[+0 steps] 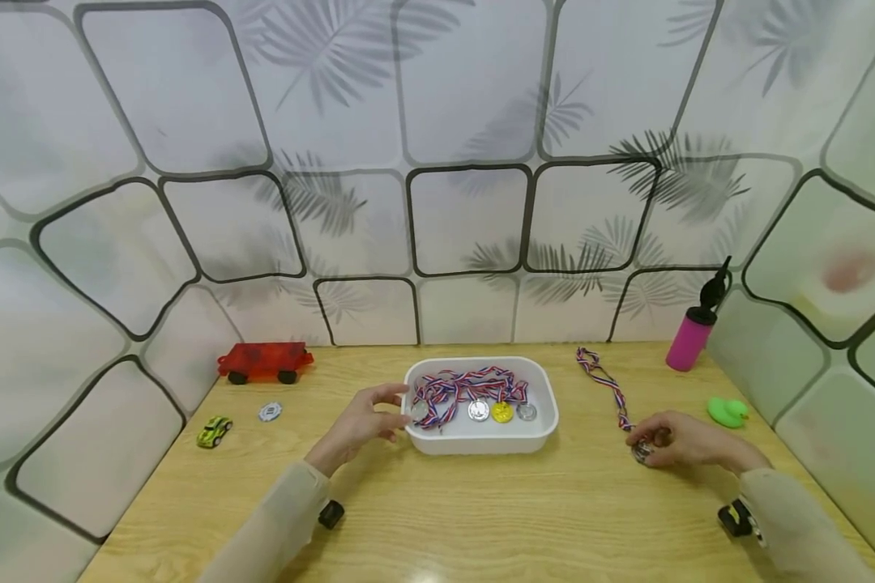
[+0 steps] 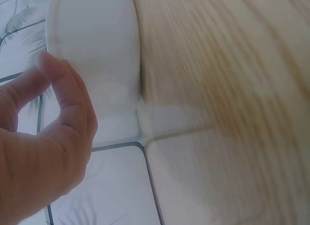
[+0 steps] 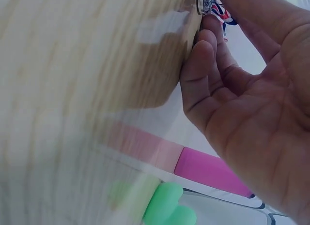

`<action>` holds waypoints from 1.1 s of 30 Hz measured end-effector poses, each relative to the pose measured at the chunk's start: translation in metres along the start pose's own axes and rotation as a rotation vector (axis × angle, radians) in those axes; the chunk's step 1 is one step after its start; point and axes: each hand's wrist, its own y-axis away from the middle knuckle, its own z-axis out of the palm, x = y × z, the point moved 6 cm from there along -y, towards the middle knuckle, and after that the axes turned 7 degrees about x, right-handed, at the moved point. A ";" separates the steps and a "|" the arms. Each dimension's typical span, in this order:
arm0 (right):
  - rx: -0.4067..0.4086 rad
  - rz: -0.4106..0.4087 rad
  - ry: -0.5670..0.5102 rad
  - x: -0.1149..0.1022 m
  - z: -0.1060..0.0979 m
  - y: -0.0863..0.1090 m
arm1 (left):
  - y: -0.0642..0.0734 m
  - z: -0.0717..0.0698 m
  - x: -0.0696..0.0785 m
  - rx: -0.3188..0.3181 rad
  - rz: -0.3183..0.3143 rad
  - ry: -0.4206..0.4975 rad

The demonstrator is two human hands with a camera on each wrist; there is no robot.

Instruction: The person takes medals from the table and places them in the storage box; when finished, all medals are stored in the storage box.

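My left hand [image 1: 364, 421] is at the left end of a white plastic tray [image 1: 481, 444], its curved fingers and thumb holding the rim. The tray contains silver medals [image 1: 478, 410], a gold medal [image 1: 502, 412] and tangled red, white and blue ribbons [image 1: 474, 380]. On the right, my right hand [image 1: 674, 439] pinches another silver medal [image 1: 642, 451] at the tabletop. This medal's striped ribbon [image 1: 603, 378] stretches away toward the back wall. In the right wrist view the medal [image 3: 208, 2] shows only partly, beyond the fingertips.
A red toy wagon [image 1: 266, 361], a poker chip [image 1: 270, 411] and a green toy car [image 1: 215, 431] sit at left. A pink hand pump [image 1: 690, 338] stands at the back right, with a green rubber duck [image 1: 727, 412] nearer. Patterned walls enclose the wooden table [image 1: 496, 518].
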 end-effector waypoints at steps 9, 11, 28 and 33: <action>0.019 -0.019 0.015 -0.007 0.002 0.000 | 0.000 -0.002 -0.002 0.018 -0.017 0.002; 0.028 -0.006 0.018 -0.007 0.002 0.000 | 0.000 -0.002 -0.002 0.020 -0.017 0.001; 0.064 -0.004 0.070 -0.011 0.005 -0.007 | 0.002 -0.001 0.000 0.002 -0.005 0.002; 0.072 -0.020 0.048 -0.012 0.004 -0.009 | 0.002 0.000 0.001 -0.001 0.002 0.007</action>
